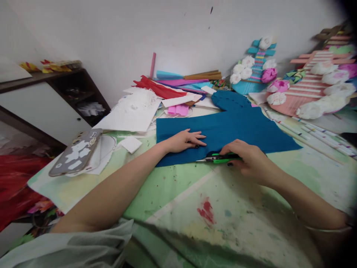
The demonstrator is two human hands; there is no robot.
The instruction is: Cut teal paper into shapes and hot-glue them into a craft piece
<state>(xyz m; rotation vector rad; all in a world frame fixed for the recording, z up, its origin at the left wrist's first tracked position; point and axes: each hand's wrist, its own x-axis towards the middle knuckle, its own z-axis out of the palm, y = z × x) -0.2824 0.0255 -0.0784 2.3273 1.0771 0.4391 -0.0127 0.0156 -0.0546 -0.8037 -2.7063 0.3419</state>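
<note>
A large dark blue sheet (223,128), which looks like crepe paper or cloth, lies spread across the table. My left hand (185,141) rests on its left part with fingers spread flat. In my right hand (248,158) is a pair of green-and-black scissors (219,158), held low at the sheet's near edge. Their pointed tips face left, below my left fingers. Whether the blades are apart or closed I cannot tell. At the back, a gathered blue piece (231,100) adjoins the flat sheet.
A phone in a grey case (76,152) lies on the left. White sheets (131,111) and coloured paper rolls (189,76) are piled at the back. Blue (253,70) and pink (315,82) flower-decorated crafts lean at the right, with thin striped sticks (323,136) before them.
</note>
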